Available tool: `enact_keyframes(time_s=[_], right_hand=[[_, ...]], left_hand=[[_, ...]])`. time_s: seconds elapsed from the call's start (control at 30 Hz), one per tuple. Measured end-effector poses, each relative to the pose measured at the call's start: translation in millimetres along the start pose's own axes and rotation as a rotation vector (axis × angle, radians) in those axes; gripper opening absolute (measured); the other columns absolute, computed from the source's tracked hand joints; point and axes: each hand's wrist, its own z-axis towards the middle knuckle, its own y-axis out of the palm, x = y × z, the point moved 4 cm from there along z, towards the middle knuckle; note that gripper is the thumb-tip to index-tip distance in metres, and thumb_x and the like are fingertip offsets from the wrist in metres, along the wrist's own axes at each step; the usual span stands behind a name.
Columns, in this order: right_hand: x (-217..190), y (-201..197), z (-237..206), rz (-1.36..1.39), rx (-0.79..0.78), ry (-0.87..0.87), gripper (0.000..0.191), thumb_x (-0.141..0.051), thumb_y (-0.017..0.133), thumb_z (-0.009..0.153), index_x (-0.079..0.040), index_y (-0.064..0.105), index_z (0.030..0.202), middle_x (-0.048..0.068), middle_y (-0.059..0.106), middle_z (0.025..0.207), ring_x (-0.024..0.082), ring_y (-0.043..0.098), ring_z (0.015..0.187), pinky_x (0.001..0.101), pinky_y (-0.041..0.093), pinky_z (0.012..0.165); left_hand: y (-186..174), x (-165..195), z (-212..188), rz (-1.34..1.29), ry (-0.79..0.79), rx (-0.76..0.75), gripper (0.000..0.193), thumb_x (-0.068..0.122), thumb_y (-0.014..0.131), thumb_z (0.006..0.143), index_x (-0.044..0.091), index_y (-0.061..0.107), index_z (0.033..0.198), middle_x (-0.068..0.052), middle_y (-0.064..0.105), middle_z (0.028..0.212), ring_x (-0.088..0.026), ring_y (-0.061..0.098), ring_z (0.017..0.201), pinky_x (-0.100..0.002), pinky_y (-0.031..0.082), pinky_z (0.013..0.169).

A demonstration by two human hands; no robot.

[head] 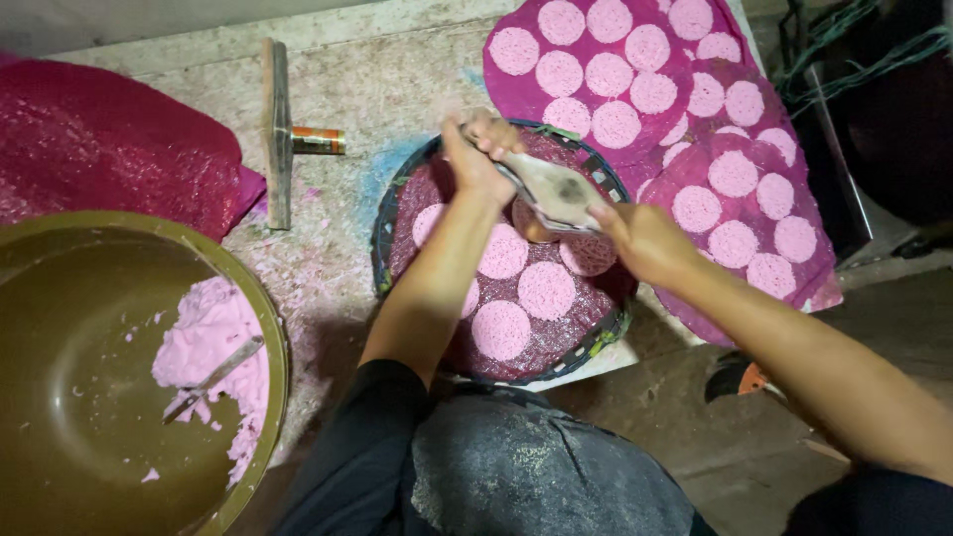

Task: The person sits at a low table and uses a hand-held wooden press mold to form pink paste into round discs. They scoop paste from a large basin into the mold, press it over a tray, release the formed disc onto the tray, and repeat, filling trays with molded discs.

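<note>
Knees lowest; both hands, left and right, closed on grey scoop over round tray; six pink discs laid, batter remains in bowl.

Left hand raised and clenched, right hand closed, both forearms reaching forward, hands near together.

The tray lies centre, discs on it. The bowl sits left, dough and spoon inside. Cloth lies right.
</note>
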Motion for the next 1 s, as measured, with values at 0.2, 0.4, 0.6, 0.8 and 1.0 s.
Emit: enact_keyframes(time_s=[0.2, 0.4, 0.6, 0.8, 1.0], right_hand=[[31, -57, -30, 0.054, 0.141, -0.063, 0.075, -0.066, 0.036, 0.101, 0.000, 0.072, 0.099, 0.017, 0.069, 0.073, 0.029, 0.067, 0.070, 0.0454, 0.051, 0.064], [59, -56, -95, 0.461, 0.359, -0.169, 0.079, -0.070, 0.026, 0.108, -0.003, 0.055, 0.076, 0.005, 0.051, 0.060, 0.012, 0.046, 0.051, 0.0291, 0.037, 0.049], [80, -6, -127, 0.797, 0.421, -0.203, 0.083, -0.074, 0.021, 0.105, -0.002, 0.058, 0.089, 0.003, 0.054, 0.064, 0.012, 0.050, 0.053, 0.0289, 0.038, 0.049], [106, 40, -155, 1.044, 0.504, -0.184, 0.079, -0.075, 0.027, 0.102, -0.004, 0.057, 0.118, 0.005, 0.051, 0.064, 0.013, 0.045, 0.052, 0.0296, 0.034, 0.048], [114, 51, -164, 1.062, 0.507, -0.189, 0.081, -0.075, 0.030, 0.105, 0.001, 0.058, 0.103, 0.004, 0.051, 0.065, 0.012, 0.046, 0.054, 0.0282, 0.034, 0.049]], left_hand=[[23, -18, -6, 0.049, -0.206, 0.094, 0.065, 0.063, 0.029, 0.096, 0.004, 0.058, 0.093, -0.012, 0.060, 0.087, -0.024, 0.057, 0.084, -0.040, 0.047, 0.088], [1, -33, -66, 2.124, 0.119, -0.567, 0.036, 0.033, 0.041, 0.107, 0.011, 0.062, 0.126, -0.012, 0.054, 0.133, -0.031, 0.047, 0.124, -0.046, 0.044, 0.110], [-41, -45, -119, 2.458, 0.524, -0.803, 0.042, 0.021, 0.068, 0.082, 0.021, 0.070, 0.123, -0.012, 0.047, 0.144, -0.039, 0.041, 0.135, -0.059, 0.030, 0.115], [-51, -44, -124, 2.390, 0.568, -0.776, 0.048, 0.018, 0.069, 0.083, 0.017, 0.068, 0.130, -0.013, 0.050, 0.144, -0.039, 0.043, 0.134, -0.057, 0.031, 0.115], [2, -41, -138, 2.390, 0.626, -0.767, 0.049, 0.018, 0.070, 0.084, 0.019, 0.065, 0.133, -0.014, 0.050, 0.147, -0.038, 0.042, 0.137, -0.055, 0.029, 0.117]])
